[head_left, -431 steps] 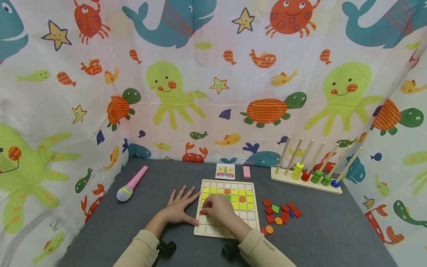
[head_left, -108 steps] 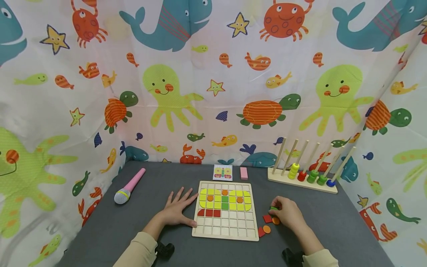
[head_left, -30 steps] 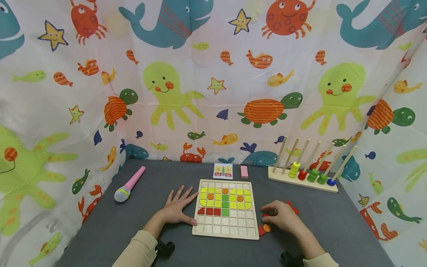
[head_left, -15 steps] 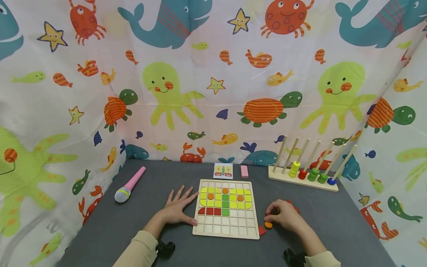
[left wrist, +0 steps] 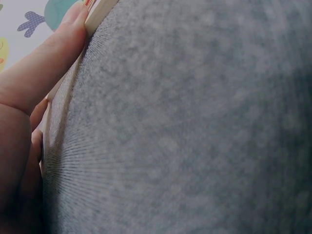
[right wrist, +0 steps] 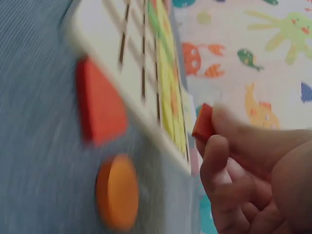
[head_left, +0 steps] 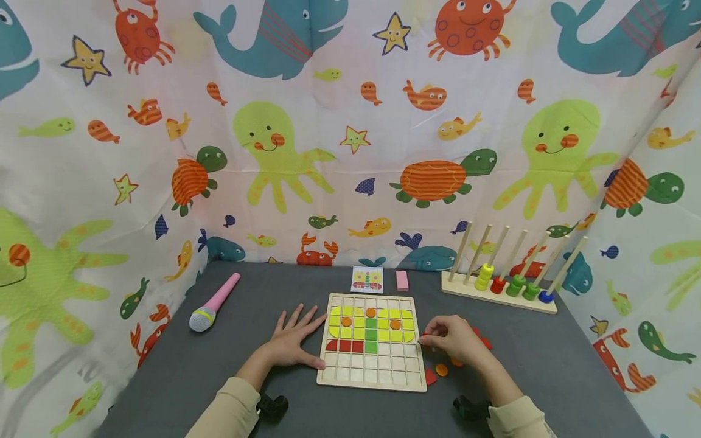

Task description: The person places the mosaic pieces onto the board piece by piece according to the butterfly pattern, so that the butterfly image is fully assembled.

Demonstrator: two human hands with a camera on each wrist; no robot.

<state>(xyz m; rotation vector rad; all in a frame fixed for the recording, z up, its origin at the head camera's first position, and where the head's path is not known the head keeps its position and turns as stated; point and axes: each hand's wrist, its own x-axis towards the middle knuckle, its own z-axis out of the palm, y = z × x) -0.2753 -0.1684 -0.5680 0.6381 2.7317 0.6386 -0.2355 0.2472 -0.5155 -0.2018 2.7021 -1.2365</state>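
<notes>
In the head view, a wooden grid board [head_left: 372, 377] holds yellow, orange and green pieces, with three red pieces [head_left: 344, 346] in a row at left. My left hand [head_left: 296, 344] lies with fingers spread at the board's left side; in the left wrist view its thumb [left wrist: 53, 61] touches the board's edge. My right hand [head_left: 453, 339] is at the board's right edge, pinching a red tile [right wrist: 204, 121] between thumb and finger. Below that hand, another red tile [right wrist: 105, 109] lies against the board, near an orange disc [right wrist: 119, 192].
More red tiles [head_left: 482, 339] lie beyond my right hand. Behind the board are a card with a butterfly pattern [head_left: 367, 280] and a pink block [head_left: 402, 280]. A toy microphone [head_left: 213, 303] is at left, a peg stand with colored rings [head_left: 498, 292] at back right.
Over the earlier frames, the red row and green column grew and an orange disc was added at left. Lately my right hand picked a red tile from the loose pieces and moved left toward the board.
</notes>
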